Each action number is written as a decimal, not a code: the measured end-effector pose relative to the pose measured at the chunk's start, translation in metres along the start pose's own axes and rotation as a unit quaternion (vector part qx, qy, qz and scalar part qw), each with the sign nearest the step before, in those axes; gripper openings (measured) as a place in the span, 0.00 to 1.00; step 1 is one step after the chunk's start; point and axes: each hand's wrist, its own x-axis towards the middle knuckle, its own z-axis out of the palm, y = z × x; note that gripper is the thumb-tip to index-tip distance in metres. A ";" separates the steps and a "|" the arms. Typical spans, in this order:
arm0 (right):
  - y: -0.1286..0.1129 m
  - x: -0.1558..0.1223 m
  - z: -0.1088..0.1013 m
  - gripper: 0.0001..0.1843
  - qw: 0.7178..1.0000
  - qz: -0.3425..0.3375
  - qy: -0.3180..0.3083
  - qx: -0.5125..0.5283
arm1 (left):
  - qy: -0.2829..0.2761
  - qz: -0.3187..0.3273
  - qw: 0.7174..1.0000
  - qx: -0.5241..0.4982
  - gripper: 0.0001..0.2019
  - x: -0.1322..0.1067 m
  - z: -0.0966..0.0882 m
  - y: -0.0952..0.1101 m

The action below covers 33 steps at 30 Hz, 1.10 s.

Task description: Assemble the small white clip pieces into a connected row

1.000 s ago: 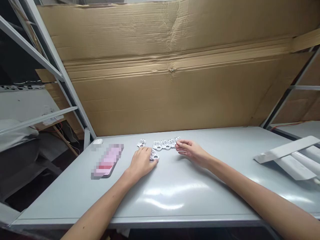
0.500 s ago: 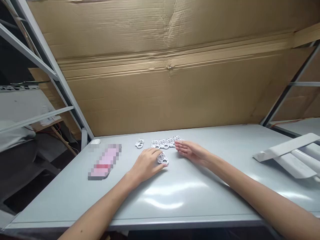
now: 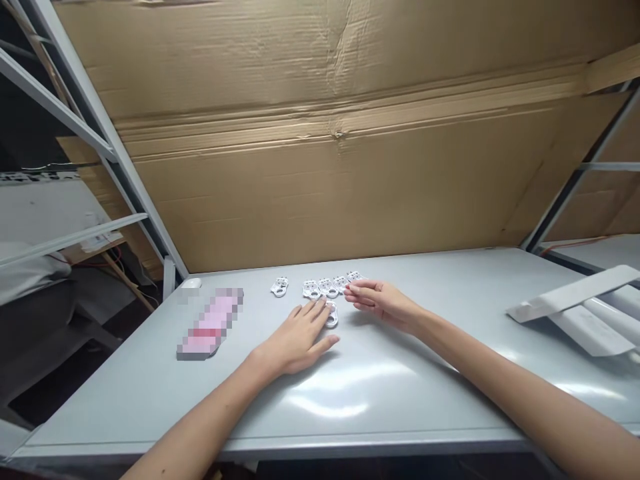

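Note:
Several small white plastic parts, each with a round ring and little holes, lie in a row [image 3: 329, 288] toward the back of the table. Just in front of that row is one more white ringed part [image 3: 332, 316], partly hidden under the fingertips of my left hand [image 3: 303, 337]. That hand lies flat, fingers stretched and thumb apart. My right hand [image 3: 383, 301] hovers at the row's right end, its fingers loosely bent and partly covering the last part; no held thing shows in it. A single white part [image 3: 279, 287] sits apart on the left.
A blurred pink object [image 3: 213, 323] lies on the grey table [image 3: 400, 407] at left, with a small white item [image 3: 191, 283] behind it. Long white pieces [image 3: 585, 307] are stacked at right. Cardboard [image 3: 325, 200] walls the back, between metal frame posts.
My left hand has flattened, and its fingers now cover more of the near part, which has turned or shifted slightly. My right hand's fingers have bent, with the thumb now showing.

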 end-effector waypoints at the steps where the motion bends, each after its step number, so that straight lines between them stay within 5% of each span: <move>1: 0.000 0.000 0.000 0.14 1.000 -0.004 -0.001 0.003 | 0.004 0.001 1.000 0.002 0.30 0.000 -0.001 0.000; 6: 0.000 -0.001 0.000 0.14 1.000 -0.025 -0.018 0.008 | 0.036 0.011 0.999 0.001 0.21 -0.002 -0.014 -0.005; 14: -0.002 -0.004 0.007 0.17 0.987 -0.075 -0.006 -0.139 | 0.037 0.048 0.998 -0.002 0.18 -0.005 -0.021 -0.012; 23: 0.019 0.002 0.003 0.11 0.847 -0.283 -0.007 -0.450 | 0.026 0.058 0.998 -0.011 0.19 -0.004 -0.013 -0.005; 33: 0.019 0.000 0.002 0.11 0.812 -0.291 -0.027 -0.505 | 0.018 0.071 0.997 0.004 0.22 -0.004 -0.009 -0.002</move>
